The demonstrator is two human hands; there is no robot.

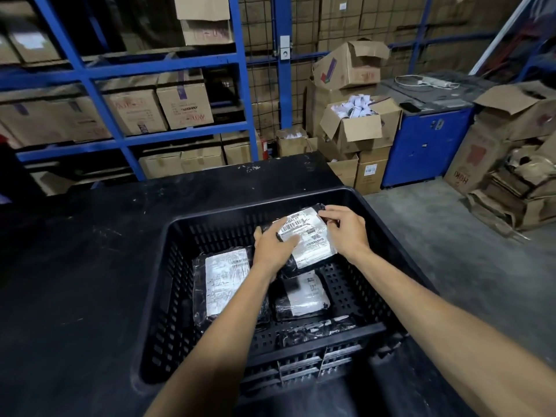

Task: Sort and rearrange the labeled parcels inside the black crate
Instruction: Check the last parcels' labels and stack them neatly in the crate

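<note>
A black slotted crate (168,296) stands on a black table. Inside it, both my hands hold one black-wrapped parcel with a white label (310,239), lifted and tilted near the far wall. My left hand (272,251) grips its left edge, fingers over the label. My right hand (346,228) pinches its far right corner. Below lie a larger labeled parcel (224,284) on the left and a smaller labeled parcel (304,296) in the middle. A crumpled black-wrapped parcel (316,328) rests against the near wall.
The black table (75,281) spreads to the left and behind the crate. Blue shelving (120,85) with cardboard boxes fills the back. Open cartons (358,121), a blue cabinet (421,145) and flattened cardboard (517,188) stand on the right by the concrete floor.
</note>
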